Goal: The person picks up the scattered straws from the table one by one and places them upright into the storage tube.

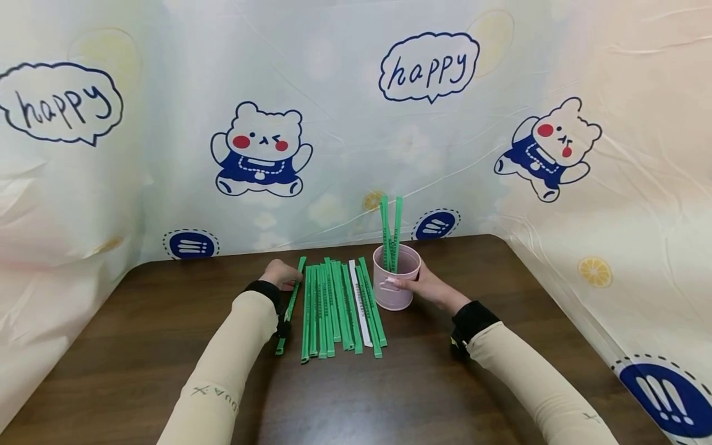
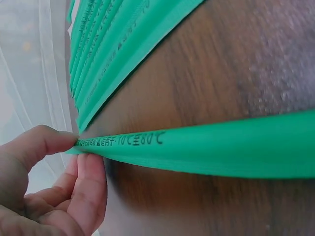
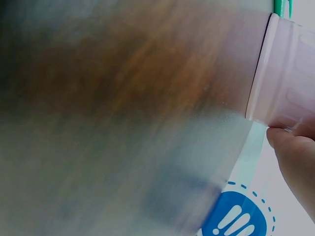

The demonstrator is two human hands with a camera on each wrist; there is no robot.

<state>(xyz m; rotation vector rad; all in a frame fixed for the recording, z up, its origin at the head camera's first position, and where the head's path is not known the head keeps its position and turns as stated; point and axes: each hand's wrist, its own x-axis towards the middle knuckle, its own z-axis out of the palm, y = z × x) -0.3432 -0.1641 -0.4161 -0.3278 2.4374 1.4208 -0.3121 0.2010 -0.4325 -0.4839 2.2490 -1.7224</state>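
Note:
My left hand (image 1: 282,275) pinches a green wrapped straw (image 2: 206,147) near its far end, thumb above and fingertips beneath. Printed characters run along the wrapper in the left wrist view. To its right on the table lies a row of several green wrapped straws (image 1: 325,309), with one white wrapped straw (image 1: 360,306) among them. My right hand (image 1: 429,288) grips a small pink bucket (image 1: 391,298) by its right side, the thumb across its front. A few green wrapped straws (image 1: 398,228) stand in the bucket, their tops above the rim. The right wrist view shows the bucket's base and my thumb.
The brown wooden table (image 1: 423,389) has rounded back corners. Behind and beside it hangs a pale printed curtain (image 1: 345,123) with bears and lettering. The bucket stands close to the right end of the straw row, near the back edge.

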